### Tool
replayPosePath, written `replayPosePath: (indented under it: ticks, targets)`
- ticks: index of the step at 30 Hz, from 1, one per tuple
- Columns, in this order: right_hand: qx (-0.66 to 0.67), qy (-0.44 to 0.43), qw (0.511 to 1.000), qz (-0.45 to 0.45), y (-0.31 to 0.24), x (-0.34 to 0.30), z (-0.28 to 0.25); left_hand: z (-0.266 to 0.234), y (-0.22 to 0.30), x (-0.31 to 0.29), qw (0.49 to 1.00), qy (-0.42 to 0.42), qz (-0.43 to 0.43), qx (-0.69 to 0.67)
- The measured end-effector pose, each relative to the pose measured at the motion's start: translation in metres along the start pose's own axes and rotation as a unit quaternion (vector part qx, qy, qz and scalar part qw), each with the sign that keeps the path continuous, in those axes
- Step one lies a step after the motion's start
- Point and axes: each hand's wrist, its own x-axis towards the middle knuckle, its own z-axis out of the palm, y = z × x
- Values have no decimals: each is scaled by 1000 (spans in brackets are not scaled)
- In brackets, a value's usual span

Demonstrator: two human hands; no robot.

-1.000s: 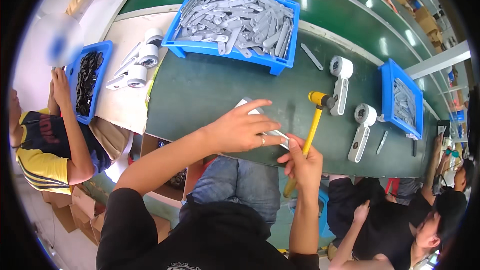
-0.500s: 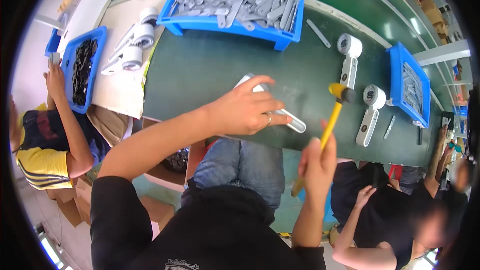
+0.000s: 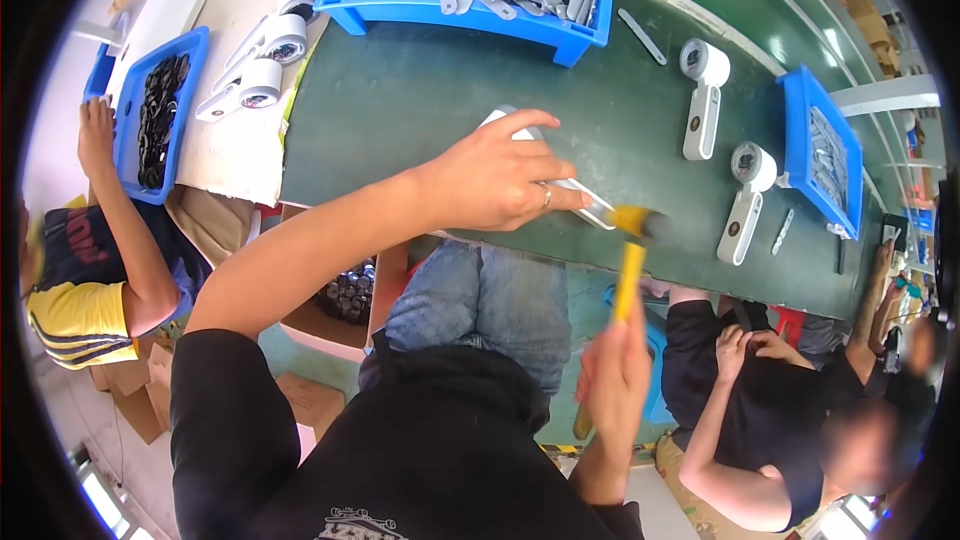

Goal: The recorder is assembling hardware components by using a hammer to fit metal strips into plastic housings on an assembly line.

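Observation:
My left hand (image 3: 505, 178) grips a long white plastic piece (image 3: 586, 204) with a rounded end, pressing it on the green tabletop. Most of that piece is covered by the hand; its kind does not fully show. My right hand (image 3: 616, 380) is closed round the yellow handle of a mallet (image 3: 630, 270). The mallet's yellow and black head is at the right end of the white piece; whether the two touch I cannot tell. To the right, two white handheld fans (image 3: 703, 100) (image 3: 742, 210) lie on the table.
A blue bin (image 3: 455, 15) of grey flat strips stands at the far side, another blue bin (image 3: 795, 140) at the right. Several white fans (image 3: 258, 80) lie on the left beside a blue tray (image 3: 128, 145) of dark parts. Co-workers sit at both sides; a loose strip (image 3: 643, 37) lies far right.
The mallet head has come down and left to the end of the white piece. My right hand has moved lower. My left hand has shifted slightly away from me with the white piece.

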Motion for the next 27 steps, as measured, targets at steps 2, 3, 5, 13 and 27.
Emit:
replayPosePath:
  ticks: [2,3,5,13,27]
  targets:
    - [-36,11,999,-16,1,4,2,0,-2,-2,1000,-2,-4,-4]
    - [-1,21,1000,4,-8,-7,0,1,-3,-1,1000,-2,-5,-4]
    - [6,34,998,-45,-8,-15,-2,0,-2,1,1000,2,-4,4]
    - [-104,21,994,-18,6,4,3,-2,0,1,1000,3,-10,-9]
    - [163,103,953,-232,3,-22,-13,-9,-3,62,984,-126,127,18]
